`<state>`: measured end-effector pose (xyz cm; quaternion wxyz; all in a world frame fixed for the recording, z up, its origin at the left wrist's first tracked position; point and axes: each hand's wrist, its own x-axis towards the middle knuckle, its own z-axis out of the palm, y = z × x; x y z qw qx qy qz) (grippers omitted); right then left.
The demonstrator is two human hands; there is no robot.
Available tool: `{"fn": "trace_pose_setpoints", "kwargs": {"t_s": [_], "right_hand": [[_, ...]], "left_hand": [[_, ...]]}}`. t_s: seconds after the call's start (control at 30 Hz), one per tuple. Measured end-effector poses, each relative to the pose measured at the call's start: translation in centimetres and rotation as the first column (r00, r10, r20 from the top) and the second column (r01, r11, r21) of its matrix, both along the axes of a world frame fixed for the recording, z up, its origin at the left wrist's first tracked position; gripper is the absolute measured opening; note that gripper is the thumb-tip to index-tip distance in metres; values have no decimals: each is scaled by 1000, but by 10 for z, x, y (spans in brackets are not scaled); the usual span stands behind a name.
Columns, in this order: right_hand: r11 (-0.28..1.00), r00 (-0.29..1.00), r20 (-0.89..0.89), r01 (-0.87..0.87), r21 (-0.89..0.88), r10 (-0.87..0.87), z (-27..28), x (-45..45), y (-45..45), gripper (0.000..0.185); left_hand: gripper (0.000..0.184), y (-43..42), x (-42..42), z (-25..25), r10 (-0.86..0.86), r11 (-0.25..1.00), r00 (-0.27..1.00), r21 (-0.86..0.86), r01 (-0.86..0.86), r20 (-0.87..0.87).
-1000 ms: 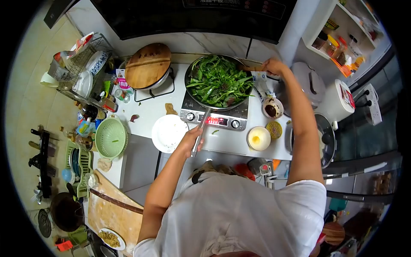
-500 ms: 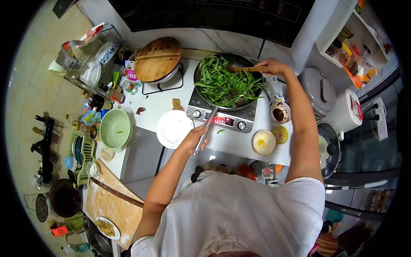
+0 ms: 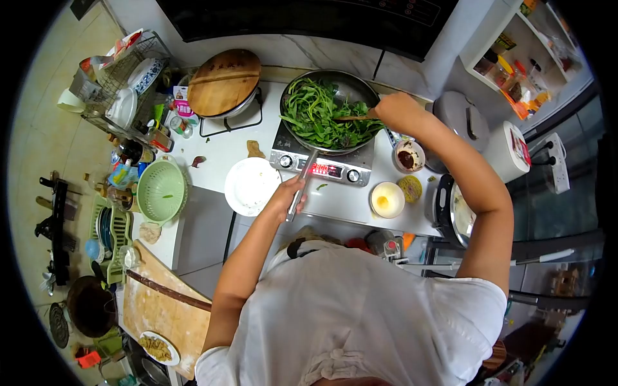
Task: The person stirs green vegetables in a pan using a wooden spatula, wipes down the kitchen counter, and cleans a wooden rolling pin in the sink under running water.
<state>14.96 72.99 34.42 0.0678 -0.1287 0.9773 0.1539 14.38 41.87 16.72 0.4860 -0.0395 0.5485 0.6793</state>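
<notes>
A dark frying pan [image 3: 353, 82] heaped with leafy greens [image 3: 312, 116] sits on an induction cooktop [image 3: 296, 159] with a lit red display. My left hand [image 3: 288, 198] is wrapped round the pan's metal handle [image 3: 302, 182]. Over the pan's right rim, my right hand [image 3: 400, 114] grips a wooden spatula [image 3: 353, 118]; its far end is in among the greens. Just left of the handle stands a white plate [image 3: 248, 186] with small bits on it.
Right of the cooktop are a bowl with yellow residue [image 3: 388, 199], a bowl of dark sauce [image 3: 409, 156] and a round yellow lid [image 3: 410, 188]. A wooden-lidded pot [image 3: 223, 83], green colander [image 3: 161, 191] and floury cutting board [image 3: 161, 289] are to the left.
My right hand has turned, its elbow swinging outward, and the spatula now sits lower in the greens. The greens have shifted left, baring the pan's upper right. My left hand keeps its hold.
</notes>
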Motion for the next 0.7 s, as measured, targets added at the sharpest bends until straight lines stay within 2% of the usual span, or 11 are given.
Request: {"fn": "trace_pose_setpoints", "kwargs": {"t_s": [0.1,0.13,0.23,0.37,0.47,0.57,0.63,0.7], "right_hand": [[994,1000,15,-28,101,26,-6,13,-8,15],[992,992,-48,-111,67,115,-10,19,-8,13],[993,996,41,-76,92,73,-15,25,-25,13],[984,991,10,-133,120,133,-50,8,-32,12],[980,993,-23,-107,166,112,-71,-6,-32,12],[988,993,-117,28,151,-11,-97,-9,-32,12],[992,977,-212,30,127,-2,-114,-6,-29,14],[990,975,-216,76,118,-50,-116,-5,-18,18]], "left_hand": [[12,0,1,-1,-1,1000,1000,-6,1,4],[12,0,1,-1,0,1000,1000,-14,0,6],[13,-1,0,-1,-6,1000,1000,-7,6,3],[13,-2,0,-3,-1,1000,1000,10,1,5],[13,-2,0,-3,6,1000,1000,6,-6,8],[13,-3,0,-8,6,1000,1000,12,-6,14],[14,-2,0,-11,3,1000,1000,17,-4,12],[15,-3,-1,-13,1,1000,1000,13,-1,2]]}}
